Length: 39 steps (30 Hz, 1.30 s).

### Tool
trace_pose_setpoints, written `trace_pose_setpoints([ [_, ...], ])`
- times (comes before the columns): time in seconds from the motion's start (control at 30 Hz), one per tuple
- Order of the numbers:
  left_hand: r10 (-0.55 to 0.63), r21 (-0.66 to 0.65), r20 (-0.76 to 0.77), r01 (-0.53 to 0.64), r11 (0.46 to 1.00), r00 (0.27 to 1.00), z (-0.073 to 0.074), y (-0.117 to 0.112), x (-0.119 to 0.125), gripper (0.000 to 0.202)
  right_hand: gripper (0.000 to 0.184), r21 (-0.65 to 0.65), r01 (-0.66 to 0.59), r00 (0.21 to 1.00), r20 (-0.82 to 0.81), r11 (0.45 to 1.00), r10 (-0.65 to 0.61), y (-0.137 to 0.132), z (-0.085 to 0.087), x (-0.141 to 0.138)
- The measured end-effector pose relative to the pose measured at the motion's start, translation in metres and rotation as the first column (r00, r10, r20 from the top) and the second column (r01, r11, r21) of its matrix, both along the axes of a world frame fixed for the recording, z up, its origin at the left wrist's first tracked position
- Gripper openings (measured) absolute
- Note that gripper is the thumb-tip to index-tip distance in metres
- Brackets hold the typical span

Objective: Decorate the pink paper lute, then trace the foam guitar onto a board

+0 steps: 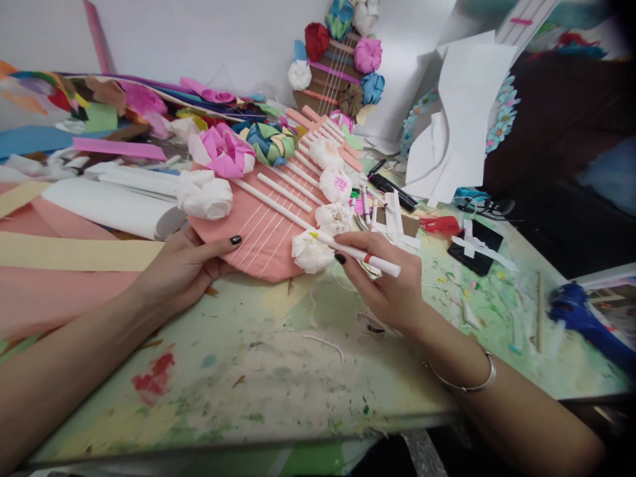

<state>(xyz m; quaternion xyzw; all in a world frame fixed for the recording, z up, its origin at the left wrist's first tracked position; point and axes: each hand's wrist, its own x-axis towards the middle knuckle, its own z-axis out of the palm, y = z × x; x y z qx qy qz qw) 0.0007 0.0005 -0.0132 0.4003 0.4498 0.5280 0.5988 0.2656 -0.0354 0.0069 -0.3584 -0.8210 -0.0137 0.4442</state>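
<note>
My left hand (191, 268) grips the lower edge of a pink paper guitar (271, 255), its thumb with dark nail polish on the front. White strings and white paper rolls cross the guitar's face. Crumpled paper flowers line its sides: a magenta one (223, 151), a green and blue one (271, 142) and several white ones. In my right hand (382, 271) is a white marker (370, 257) with a yellow tip. That tip touches or nearly touches the lowest white paper flower (309, 253) on the right side. A second white flower (335, 184) bears pink dots.
Coloured paper scraps (124, 106) and a rolled white sheet (114, 205) lie at left. A brown paper guitar (328, 79) leans at the back. White cut-outs (462, 112), black markers (392, 191), a black square (476, 246) and a blue glue gun (581, 311) are at right.
</note>
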Motion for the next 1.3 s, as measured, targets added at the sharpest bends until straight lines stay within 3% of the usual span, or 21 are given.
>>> trace_pose_setpoints([
  [0.17,-0.01,-0.007,0.001,0.01,1.0,1.0,-0.002,0.001,-0.001,0.046,0.016,0.006,-0.048,0.998,0.031,0.999,0.048,0.0,0.001,0.0],
  [0.57,-0.011,-0.009,0.0,0.011,1.0,1.0,-0.001,0.0,0.0,0.044,0.011,0.076,0.07,0.997,-0.034,0.995,-0.067,-0.002,0.004,0.001],
  [0.87,-0.004,-0.012,0.0,0.004,1.0,1.0,-0.001,0.001,-0.001,0.044,0.01,0.018,-0.007,1.0,0.024,1.0,0.006,0.0,0.001,0.0],
  [1.1,0.009,-0.01,0.006,-0.009,1.0,1.0,0.0,0.001,0.0,0.042,0.006,0.033,0.096,0.992,-0.089,0.995,-0.093,-0.005,0.012,0.002],
  [1.3,0.035,-0.017,0.021,-0.035,0.999,0.999,0.001,0.0,0.004,0.043,0.005,0.032,0.075,0.996,-0.052,0.997,-0.073,-0.002,0.01,0.003],
])
